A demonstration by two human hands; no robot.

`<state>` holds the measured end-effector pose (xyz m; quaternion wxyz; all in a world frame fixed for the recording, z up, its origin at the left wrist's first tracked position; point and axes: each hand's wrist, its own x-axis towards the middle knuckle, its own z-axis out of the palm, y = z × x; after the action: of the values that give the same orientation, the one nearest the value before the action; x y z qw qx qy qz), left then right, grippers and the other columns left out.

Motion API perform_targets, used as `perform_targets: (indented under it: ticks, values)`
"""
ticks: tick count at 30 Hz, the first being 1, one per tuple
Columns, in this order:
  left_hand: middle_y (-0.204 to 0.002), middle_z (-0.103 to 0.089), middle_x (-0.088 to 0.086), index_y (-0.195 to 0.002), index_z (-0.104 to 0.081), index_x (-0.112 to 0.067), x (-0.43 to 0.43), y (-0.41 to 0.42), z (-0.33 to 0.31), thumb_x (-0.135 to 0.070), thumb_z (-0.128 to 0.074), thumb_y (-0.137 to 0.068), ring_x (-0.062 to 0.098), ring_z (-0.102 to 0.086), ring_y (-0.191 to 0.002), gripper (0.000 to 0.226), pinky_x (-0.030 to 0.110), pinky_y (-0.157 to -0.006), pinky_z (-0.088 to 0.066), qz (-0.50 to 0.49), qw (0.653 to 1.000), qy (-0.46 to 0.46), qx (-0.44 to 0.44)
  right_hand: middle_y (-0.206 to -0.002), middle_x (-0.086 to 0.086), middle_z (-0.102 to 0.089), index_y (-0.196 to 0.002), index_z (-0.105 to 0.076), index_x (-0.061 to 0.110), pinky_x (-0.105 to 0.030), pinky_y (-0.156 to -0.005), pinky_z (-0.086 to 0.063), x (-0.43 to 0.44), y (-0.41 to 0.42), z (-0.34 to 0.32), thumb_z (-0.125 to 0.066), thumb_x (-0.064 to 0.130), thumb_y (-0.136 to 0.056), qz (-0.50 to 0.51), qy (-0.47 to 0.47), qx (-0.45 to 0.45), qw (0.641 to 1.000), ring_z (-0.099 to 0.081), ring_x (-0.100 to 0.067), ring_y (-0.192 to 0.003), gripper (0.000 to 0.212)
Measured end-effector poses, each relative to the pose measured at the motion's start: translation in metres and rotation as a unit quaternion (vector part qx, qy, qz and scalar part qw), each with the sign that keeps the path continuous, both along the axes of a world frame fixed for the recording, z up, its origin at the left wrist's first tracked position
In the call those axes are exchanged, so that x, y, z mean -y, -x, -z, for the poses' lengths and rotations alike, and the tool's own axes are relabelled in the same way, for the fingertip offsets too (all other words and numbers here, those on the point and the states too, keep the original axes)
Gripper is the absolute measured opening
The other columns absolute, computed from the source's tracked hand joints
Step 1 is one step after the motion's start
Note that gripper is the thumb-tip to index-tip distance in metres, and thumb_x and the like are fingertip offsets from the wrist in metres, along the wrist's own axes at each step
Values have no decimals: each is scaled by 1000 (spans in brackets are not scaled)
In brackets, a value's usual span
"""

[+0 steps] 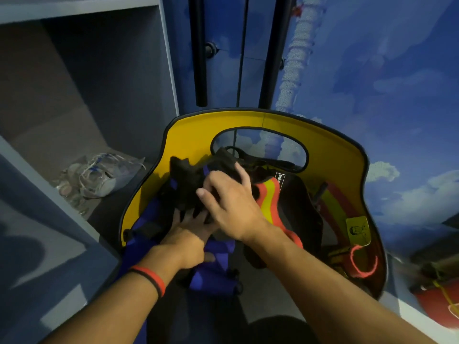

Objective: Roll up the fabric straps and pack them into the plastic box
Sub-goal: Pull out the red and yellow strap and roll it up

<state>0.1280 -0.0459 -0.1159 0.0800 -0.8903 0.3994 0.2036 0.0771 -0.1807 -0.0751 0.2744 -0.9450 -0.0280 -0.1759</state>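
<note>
A yellow open-topped bag [248, 125] with an oval handle cut-out stands in front of me. Inside lie a black fabric bundle [186, 182], blue fabric [213, 256], an orange and yellow striped strap [269, 199] and dark straps. My right hand [231, 202] presses down on the black bundle, fingers spread over it. My left hand [191, 237] reaches under the bundle with its fingers against the black and blue fabric; I cannot see whether it grips. A red and black band sits on my left wrist. No plastic box shows.
A grey shelf unit [82, 83] opens on the left, with a clear plastic bag of small items [99, 177] on its lower board. Blue cabinet doors with black bar handles [201, 58] stand behind. A cloud-patterned wall is on the right, with a red object [439, 304] low down.
</note>
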Motion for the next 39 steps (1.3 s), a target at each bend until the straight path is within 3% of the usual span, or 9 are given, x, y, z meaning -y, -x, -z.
perform_targets:
  ticks: [6, 9, 11, 15, 18, 21, 26, 33, 39]
  values:
    - [-169, 1, -17, -148, -41, -52, -26, -8, -46, -54, -68, -90, 20, 11, -157, 64, 48, -128, -13, 19, 991, 46, -120, -154, 7, -32, -124, -50, 26, -47, -106, -44, 20, -6, 33, -53, 23, -102, 14, -111, -61, 992, -42, -19, -137, 22]
    - [-133, -59, -18, -111, -70, -40, -26, -4, -71, -43, -62, -94, 14, -57, -127, 19, 36, -95, -50, 18, 987, 158, 7, -160, 1, -29, -142, -55, 19, -36, -120, -32, 27, -8, 36, -53, 20, -103, 47, -119, -80, 989, -33, -21, -146, 39]
    - [-101, -62, -17, -97, -68, -34, -19, -5, -81, -38, -61, -93, 13, -65, -98, 8, 31, -72, -47, 0, 952, 281, 122, -159, -1, -37, -146, -53, 16, -32, -123, -27, 29, -5, 33, -52, 11, -101, 20, -101, -140, 985, -34, -19, -147, 45]
    - [-168, -16, -12, -155, -32, -44, -5, -15, -60, -49, -74, -86, 19, -4, -157, 82, 47, -125, -21, 52, 966, 235, 96, -129, -4, -66, -127, -66, 19, -41, -101, -50, 36, 12, 22, -53, 9, -93, 79, -84, -123, 986, -63, -23, -117, 38]
    - [-162, 37, -12, -159, 1, -50, -1, -14, -33, -63, -80, -72, 27, 37, -149, 120, 59, -124, 9, 56, 993, 93, 46, -123, -3, -63, -126, -58, 27, -48, -89, -55, 51, 28, 21, -61, 45, -90, 184, 34, -200, 962, -64, -27, -108, 40]
    - [-154, 52, -7, -159, 5, -50, 6, -11, -17, -60, -87, -65, 34, 38, -148, 131, 63, -124, 6, 39, 997, 53, 46, -142, -4, -45, -146, -40, 32, -52, -101, -48, 58, 52, 36, -76, 61, -75, 125, 140, -442, 877, -49, -33, -128, 85]
    - [-153, 53, 0, -159, 8, -47, 14, -12, -10, -57, -91, -61, 39, 32, -150, 140, 60, -125, 4, -11, 995, 30, 94, -133, -8, -57, -137, -50, 23, -45, -97, -47, 48, 81, 47, -56, 23, -97, 72, 277, -405, 868, -58, -32, -120, 41]
    - [-161, 42, 3, -160, 2, -47, 21, -13, -10, -65, -86, -63, 36, 24, -154, 133, 56, -127, -1, -44, 990, 40, 129, -127, -6, -61, -126, -61, 18, -57, -110, -28, 52, 107, 5, -70, 43, -88, -49, 291, -552, 780, -55, -29, -123, 46]
    - [-154, 50, 8, -160, 7, -46, 27, -8, -8, -57, -88, -66, 37, 32, -150, 134, 59, -126, 2, -46, 992, 5, 118, -134, -6, -53, -122, -63, 32, -50, -104, -44, 100, 100, -1, -41, 79, -90, 128, 140, -362, 913, -53, -27, -126, 61]
